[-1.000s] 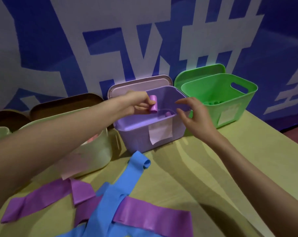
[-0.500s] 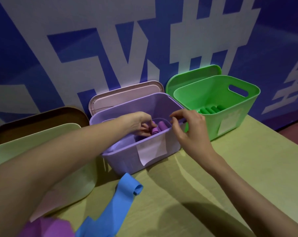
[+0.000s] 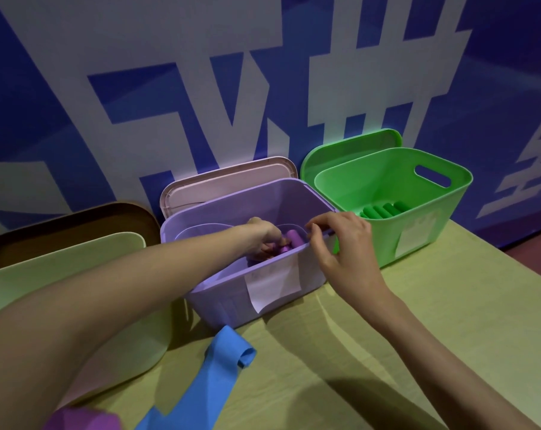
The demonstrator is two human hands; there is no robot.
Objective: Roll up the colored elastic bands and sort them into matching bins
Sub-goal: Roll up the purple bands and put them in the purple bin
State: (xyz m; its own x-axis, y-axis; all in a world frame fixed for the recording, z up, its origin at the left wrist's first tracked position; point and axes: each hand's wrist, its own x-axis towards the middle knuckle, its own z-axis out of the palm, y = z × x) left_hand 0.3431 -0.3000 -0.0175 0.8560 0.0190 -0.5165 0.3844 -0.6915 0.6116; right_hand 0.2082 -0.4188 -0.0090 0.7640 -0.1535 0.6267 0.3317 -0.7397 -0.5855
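Note:
My left hand (image 3: 264, 237) reaches down inside the purple bin (image 3: 232, 293), its fingers curled on a rolled purple band (image 3: 284, 250) among other purple rolls (image 3: 295, 237) at the bottom. My right hand (image 3: 340, 243) grips the bin's front rim at its right corner, thumb outside, fingers over the edge. A flat blue band (image 3: 210, 383) lies on the table in front of the bin, with a purple band (image 3: 83, 418) at the bottom edge.
A green bin (image 3: 443, 231) with several green rolls (image 3: 382, 211) stands right of the purple one. A pale yellow bin (image 3: 76, 262) stands at the left. Lids lean on the blue-and-white wall behind: pink (image 3: 225, 184), green, brown (image 3: 70, 225).
My left hand has gone from above the purple bin down into it with the purple roll. My right hand has closed on the bin's rim. The view has tilted up and nearer the bins.

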